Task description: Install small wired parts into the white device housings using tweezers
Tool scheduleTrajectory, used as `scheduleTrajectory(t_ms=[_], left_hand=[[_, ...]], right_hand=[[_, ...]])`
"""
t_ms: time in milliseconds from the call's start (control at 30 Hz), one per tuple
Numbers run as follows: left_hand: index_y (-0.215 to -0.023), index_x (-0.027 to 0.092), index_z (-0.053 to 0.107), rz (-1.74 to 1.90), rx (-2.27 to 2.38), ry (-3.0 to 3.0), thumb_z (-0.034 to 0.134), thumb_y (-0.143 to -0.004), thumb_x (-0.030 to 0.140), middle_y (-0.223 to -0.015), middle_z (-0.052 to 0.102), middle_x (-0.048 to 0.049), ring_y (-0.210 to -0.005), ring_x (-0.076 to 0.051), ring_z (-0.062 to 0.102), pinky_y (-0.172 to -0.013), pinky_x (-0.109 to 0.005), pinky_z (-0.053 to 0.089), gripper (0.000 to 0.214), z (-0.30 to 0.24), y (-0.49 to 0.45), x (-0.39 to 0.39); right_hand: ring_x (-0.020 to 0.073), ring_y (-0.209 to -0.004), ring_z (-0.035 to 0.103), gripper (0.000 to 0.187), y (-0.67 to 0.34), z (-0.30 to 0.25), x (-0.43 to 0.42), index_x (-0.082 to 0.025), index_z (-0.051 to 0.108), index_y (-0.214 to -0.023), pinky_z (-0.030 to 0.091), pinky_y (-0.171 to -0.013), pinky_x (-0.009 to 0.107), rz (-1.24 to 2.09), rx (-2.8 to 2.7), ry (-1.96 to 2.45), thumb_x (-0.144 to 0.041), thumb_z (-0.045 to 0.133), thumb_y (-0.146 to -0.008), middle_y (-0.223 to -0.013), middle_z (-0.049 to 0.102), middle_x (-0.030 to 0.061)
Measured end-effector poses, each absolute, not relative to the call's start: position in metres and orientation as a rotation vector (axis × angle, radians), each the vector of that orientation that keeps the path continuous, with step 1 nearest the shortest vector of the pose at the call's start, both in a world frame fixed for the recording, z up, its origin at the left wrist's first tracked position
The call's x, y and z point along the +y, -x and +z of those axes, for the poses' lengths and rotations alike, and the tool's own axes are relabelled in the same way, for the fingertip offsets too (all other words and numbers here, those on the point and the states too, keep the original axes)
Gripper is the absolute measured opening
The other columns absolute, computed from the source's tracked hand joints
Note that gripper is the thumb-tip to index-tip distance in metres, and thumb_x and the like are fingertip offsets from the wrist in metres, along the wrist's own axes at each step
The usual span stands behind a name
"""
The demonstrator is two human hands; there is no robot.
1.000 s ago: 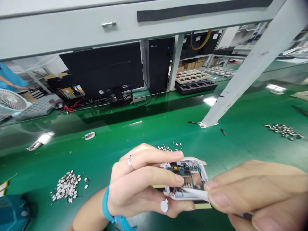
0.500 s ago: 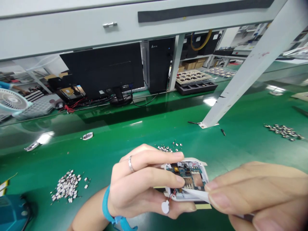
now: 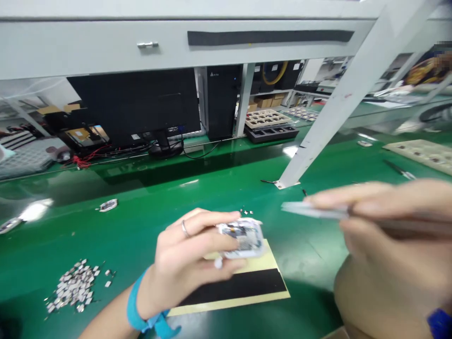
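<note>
Drawn back since the earlier frame, the slim white-tipped tool with a dark shaft (image 3: 314,210) no longer reaches over the small white open plastic casing with exposed circuitry (image 3: 249,238); it now points toward the casing from the right, well apart from it. The bare right hand (image 3: 388,249) is clamped on that tool, thumb and fingers pinched together; motion blur hides whether its tips are parted. The bare left hand (image 3: 190,249), with a silver ring and a blue wristband (image 3: 136,301), grips the casing's left end between thumb below and fingers above. A small round white disc (image 3: 218,262) hangs at the casing's lower left corner. Beneath the casing, on the glossy green bench (image 3: 158,188), lies a pale yellow sheet with a wide black band (image 3: 243,285). Tiny silvery parts (image 3: 251,212) lie just beyond the casing, and a heap of small silvery-white square pieces (image 3: 74,287) well to its left. Farther behind the casing stand a flat black monitor (image 3: 134,103) and, rightward, a slanting white metal post (image 3: 325,117).
</note>
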State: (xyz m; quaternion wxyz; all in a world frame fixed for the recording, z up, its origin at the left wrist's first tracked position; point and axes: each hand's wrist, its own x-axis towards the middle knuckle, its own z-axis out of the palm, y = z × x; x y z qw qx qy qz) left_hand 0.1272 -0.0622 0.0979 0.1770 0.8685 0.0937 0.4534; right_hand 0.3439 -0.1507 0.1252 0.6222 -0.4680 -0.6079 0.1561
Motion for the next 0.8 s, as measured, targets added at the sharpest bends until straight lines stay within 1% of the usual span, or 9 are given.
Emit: scheduleTrajectory(t_ms=[33, 100, 133, 167, 233, 300, 400, 533, 800], left_hand=[[-0.078, 0.015, 0.061, 1.217, 0.332, -2.456, 0.068, -0.068, 0.015, -0.096, 0.065, -0.007, -0.086, -0.015, 0.061, -0.071, -0.024, 0.05, 0.013, 0.091, -0.123, -0.06], [-0.078, 0.017, 0.061, 1.073, 0.478, -2.452, 0.065, -0.07, 0.014, -0.094, 0.065, -0.006, -0.086, -0.016, 0.062, -0.07, -0.023, 0.051, 0.009, 0.071, -0.112, -0.059], [-0.076, 0.018, 0.062, 1.008, 0.526, -2.459, 0.064, -0.071, 0.015, -0.094, 0.065, -0.0055, -0.084, -0.015, 0.063, -0.069, -0.023, 0.051, 0.007, 0.058, -0.107, -0.059], [-0.076, 0.018, 0.062, 0.932, 0.568, -2.465, 0.063, -0.072, 0.016, -0.093, 0.066, -0.0052, -0.082, -0.016, 0.063, -0.069, -0.024, 0.052, 0.005, 0.043, -0.101, -0.061], [-0.073, 0.019, 0.062, 0.799, 0.62, -2.467, 0.062, -0.072, 0.02, -0.093, 0.066, -0.0052, -0.079, -0.017, 0.063, -0.067, -0.026, 0.052, 0.001, 0.013, -0.092, -0.066], [-0.072, 0.019, 0.061, 0.689, 0.671, -2.449, 0.061, -0.073, 0.021, -0.095, 0.066, -0.0053, -0.08, -0.017, 0.063, -0.066, -0.026, 0.052, 0.002, -0.014, -0.086, -0.071], [-0.073, 0.019, 0.06, 0.548, 0.664, -2.422, 0.058, -0.075, 0.02, -0.102, 0.064, -0.0049, -0.089, -0.017, 0.061, -0.073, -0.027, 0.052, 0.003, -0.038, -0.084, -0.075], [-0.078, 0.02, 0.06, 0.445, 0.628, -2.446, 0.057, -0.076, 0.021, -0.104, 0.063, -0.0051, -0.096, -0.019, 0.059, -0.079, -0.031, 0.05, 0.003, -0.044, -0.086, -0.072], [-0.082, 0.02, 0.059, 0.41, 0.654, -2.432, 0.056, -0.075, 0.02, -0.103, 0.062, -0.0056, -0.097, -0.018, 0.056, -0.082, -0.031, 0.048, 0.007, -0.039, -0.087, -0.077]], right_hand=[[0.0189, -0.084, 0.061, 0.019, -0.355, 0.122, -0.143, -0.033, 0.057, -0.079, 0.05, -0.079, 0.032, 0.193, -1.26, 1.085, -0.015, 0.061, -0.071, -0.085, 0.064, -0.0033], [0.0189, -0.09, 0.059, 0.007, -0.388, 0.104, -0.125, -0.03, 0.048, -0.081, 0.046, -0.085, 0.035, 0.214, -1.242, 1.273, -0.024, 0.051, -0.079, -0.085, 0.06, -0.0014], [0.0182, -0.087, 0.059, 0.002, -0.407, 0.09, -0.115, -0.028, 0.044, -0.082, 0.046, -0.081, 0.034, 0.205, -1.281, 1.481, -0.029, 0.044, -0.083, -0.085, 0.06, 0.0004], [0.017, -0.08, 0.06, 0.009, -0.426, 0.074, -0.106, -0.026, 0.042, -0.083, 0.048, -0.074, 0.032, 0.187, -1.328, 1.78, -0.031, 0.035, -0.086, -0.082, 0.059, 0.0017], [0.0192, -0.069, 0.059, 0.007, -0.457, 0.041, -0.091, -0.021, 0.044, -0.081, 0.046, -0.066, 0.034, 0.179, -1.326, 2.018, -0.027, 0.04, -0.083, -0.075, 0.06, 0.0043], [0.0209, -0.077, 0.059, 0.008, -0.474, 0.014, -0.078, -0.019, 0.05, -0.085, 0.045, -0.069, 0.034, 0.176, -1.345, 2.18, -0.023, 0.045, -0.081, -0.081, 0.061, 0.0058], [0.018, -0.085, 0.057, 0.018, -0.476, -0.006, -0.058, -0.015, 0.055, -0.093, 0.046, -0.074, 0.034, 0.189, -1.381, 2.369, -0.029, 0.05, -0.082, -0.09, 0.06, 0.0056], [0.0157, -0.093, 0.054, 0.028, -0.465, -0.013, -0.024, -0.016, 0.051, -0.108, 0.047, -0.08, 0.036, 0.203, -1.482, 2.499, -0.033, 0.046, -0.085, -0.11, 0.053, 0.0065], [0.0162, -0.094, 0.054, 0.029, -0.458, -0.021, 0.015, -0.016, 0.05, -0.109, 0.047, -0.08, 0.037, 0.274, -1.522, 2.55, -0.032, 0.047, -0.085, -0.111, 0.052, 0.0072]])
